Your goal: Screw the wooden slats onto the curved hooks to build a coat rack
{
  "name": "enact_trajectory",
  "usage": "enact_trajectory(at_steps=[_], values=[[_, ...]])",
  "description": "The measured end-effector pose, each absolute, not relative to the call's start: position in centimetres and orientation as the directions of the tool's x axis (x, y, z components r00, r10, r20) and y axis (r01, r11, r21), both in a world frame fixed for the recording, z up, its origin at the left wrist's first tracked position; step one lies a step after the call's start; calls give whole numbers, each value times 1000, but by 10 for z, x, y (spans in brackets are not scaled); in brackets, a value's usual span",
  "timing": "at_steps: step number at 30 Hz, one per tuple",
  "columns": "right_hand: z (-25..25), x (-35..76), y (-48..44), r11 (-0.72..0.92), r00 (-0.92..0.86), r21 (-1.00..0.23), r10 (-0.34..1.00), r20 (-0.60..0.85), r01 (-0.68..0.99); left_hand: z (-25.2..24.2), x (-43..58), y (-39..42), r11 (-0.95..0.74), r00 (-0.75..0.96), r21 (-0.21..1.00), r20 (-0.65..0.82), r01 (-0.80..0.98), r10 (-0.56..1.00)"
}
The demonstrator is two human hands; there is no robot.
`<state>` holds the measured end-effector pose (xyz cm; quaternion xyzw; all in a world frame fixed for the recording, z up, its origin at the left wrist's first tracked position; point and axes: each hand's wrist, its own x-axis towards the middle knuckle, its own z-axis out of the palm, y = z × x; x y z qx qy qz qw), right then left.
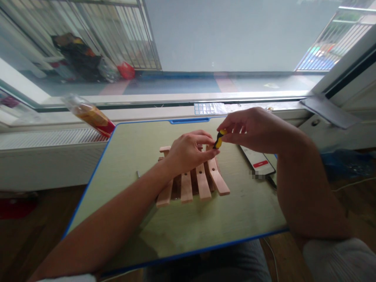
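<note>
A short yellow-and-black screwdriver [219, 138] tilts above the right end of a wooden slatted piece [200, 184]. The fingers of my right hand [249, 129] pinch the top of its handle. My left hand [189, 150] lies over the back of the slats, its thumb and index finger closing around the screwdriver's lower black end. The tip is hidden behind these fingers. Several pale wooden slats fan out toward me, and round holes show in some of them. The rightmost slat [219, 180] sits at a sharper angle than the others.
The pale table [241, 211] has a blue rim. A phone [257, 160] with a lit screen lies right of the wooden piece. A small metal rod [138, 174] lies to the left. A snack package [91, 115] leans at the back left, beside the window sill.
</note>
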<state>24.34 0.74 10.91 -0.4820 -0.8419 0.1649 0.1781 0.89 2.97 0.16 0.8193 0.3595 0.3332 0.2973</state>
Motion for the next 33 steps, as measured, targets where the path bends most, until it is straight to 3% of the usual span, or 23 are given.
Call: enact_trajectory(at_steps=[13, 24, 30, 33], values=[[108, 239, 8, 387, -369, -444, 920, 131, 808, 0, 10, 31, -575, 504, 717, 354, 394, 788], [101, 233, 13, 354, -326, -343, 935, 138, 870, 2, 9, 30, -564, 501, 728, 346, 390, 793], [110, 242, 7, 407, -421, -482, 903, 85, 776, 3, 9, 30, -570, 523, 726, 337, 386, 783], [113, 244, 3, 476, -500, -464, 862, 82, 747, 4, 9, 29, -573, 526, 728, 342, 376, 779]])
